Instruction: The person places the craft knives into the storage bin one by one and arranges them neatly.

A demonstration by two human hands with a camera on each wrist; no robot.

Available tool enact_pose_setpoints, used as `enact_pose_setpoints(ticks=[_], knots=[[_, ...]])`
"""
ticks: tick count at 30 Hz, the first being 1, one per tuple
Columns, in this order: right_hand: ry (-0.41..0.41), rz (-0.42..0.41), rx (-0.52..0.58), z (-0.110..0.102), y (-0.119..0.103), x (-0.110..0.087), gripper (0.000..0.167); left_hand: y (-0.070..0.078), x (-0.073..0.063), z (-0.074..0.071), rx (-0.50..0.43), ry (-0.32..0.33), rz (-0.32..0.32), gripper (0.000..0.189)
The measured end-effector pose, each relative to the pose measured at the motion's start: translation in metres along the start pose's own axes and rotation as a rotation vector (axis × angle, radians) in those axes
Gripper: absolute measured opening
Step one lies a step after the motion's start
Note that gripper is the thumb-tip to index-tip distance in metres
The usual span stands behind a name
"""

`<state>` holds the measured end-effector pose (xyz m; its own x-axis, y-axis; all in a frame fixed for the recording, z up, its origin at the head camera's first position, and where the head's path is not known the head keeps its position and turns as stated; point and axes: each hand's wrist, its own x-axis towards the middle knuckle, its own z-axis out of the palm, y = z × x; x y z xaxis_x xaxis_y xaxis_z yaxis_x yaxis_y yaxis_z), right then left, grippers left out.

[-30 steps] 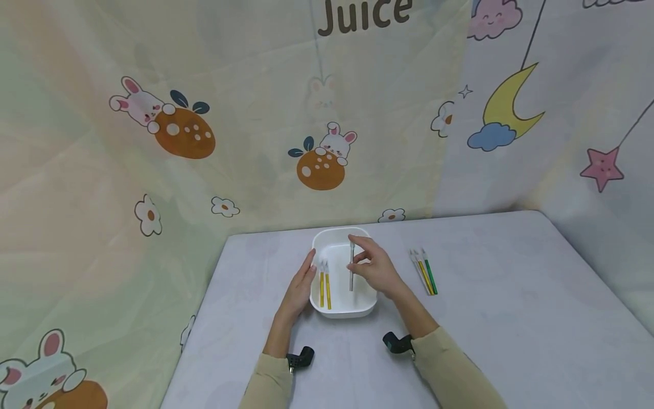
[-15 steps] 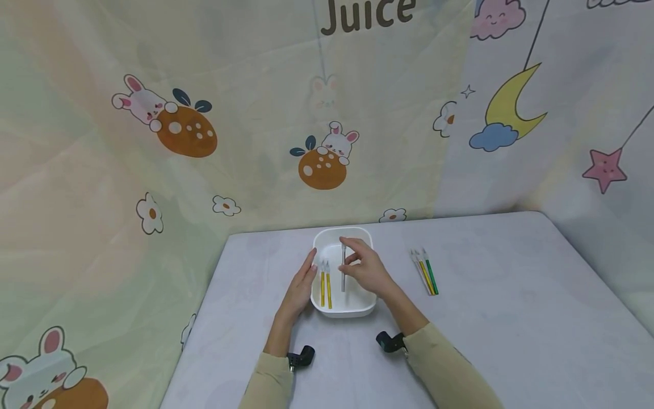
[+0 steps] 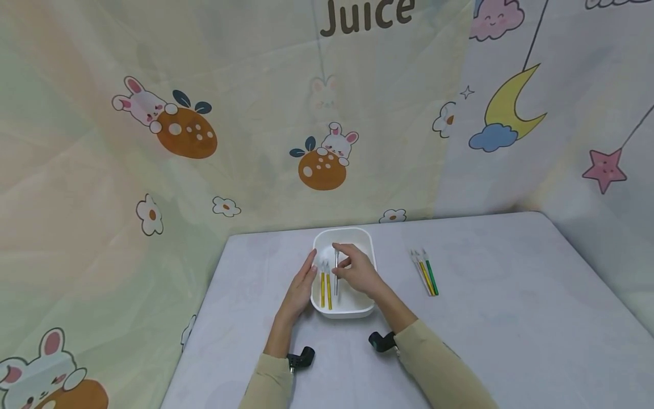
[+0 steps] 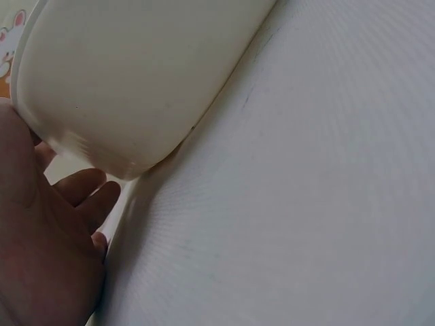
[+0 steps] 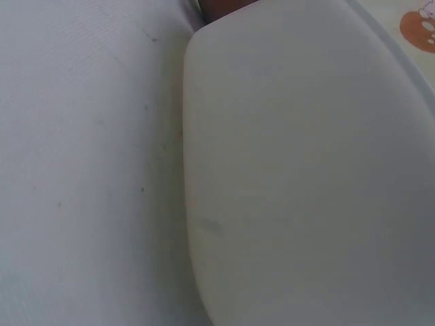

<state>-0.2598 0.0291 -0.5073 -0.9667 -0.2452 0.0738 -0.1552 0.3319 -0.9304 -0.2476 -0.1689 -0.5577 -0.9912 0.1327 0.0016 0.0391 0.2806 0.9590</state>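
Observation:
A white rectangular tray (image 3: 359, 304) holds two slim yellow pen-like sticks (image 3: 329, 292) with pale pointed tips, lying side by side along its left. Over the tray, my right hand (image 3: 361, 275) pinches a similar silver stick (image 3: 336, 287) between fingers and thumb, just right of the yellow pair. Whether that stick touches the tray floor I cannot tell. My left hand (image 3: 298, 292) rests along the tray's left side with fingers extended. In the left wrist view, the left hand (image 4: 47, 224) is against the tray wall (image 4: 136, 81). The right wrist view shows only tray wall (image 5: 306, 149), not the right-hand fingers.
Several more pen-like sticks (image 3: 425, 274), silver, yellow and green, lie together on the white-covered table (image 3: 501, 295) to the right of the tray. A patterned cloth backdrop (image 3: 255, 136) rises behind the table.
My right hand has moved left across the tray with the silver stick, bringing it close beside the yellow sticks. The left hand stays at the tray's left side.

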Motion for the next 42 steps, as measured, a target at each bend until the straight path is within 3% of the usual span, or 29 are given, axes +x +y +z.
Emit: enact_pose_setpoints(ticks=[23,42], knots=[[-0.070,0.064,-0.120,0.005,0.004,0.004,0.069,-0.001,0.000,0.002,-0.004,0.011,-0.002,0.050],[-0.177,0.043,-0.408,0.014,0.003,0.004,0.068,0.002,0.000,0.002,0.005,0.011,-0.003,0.050]])
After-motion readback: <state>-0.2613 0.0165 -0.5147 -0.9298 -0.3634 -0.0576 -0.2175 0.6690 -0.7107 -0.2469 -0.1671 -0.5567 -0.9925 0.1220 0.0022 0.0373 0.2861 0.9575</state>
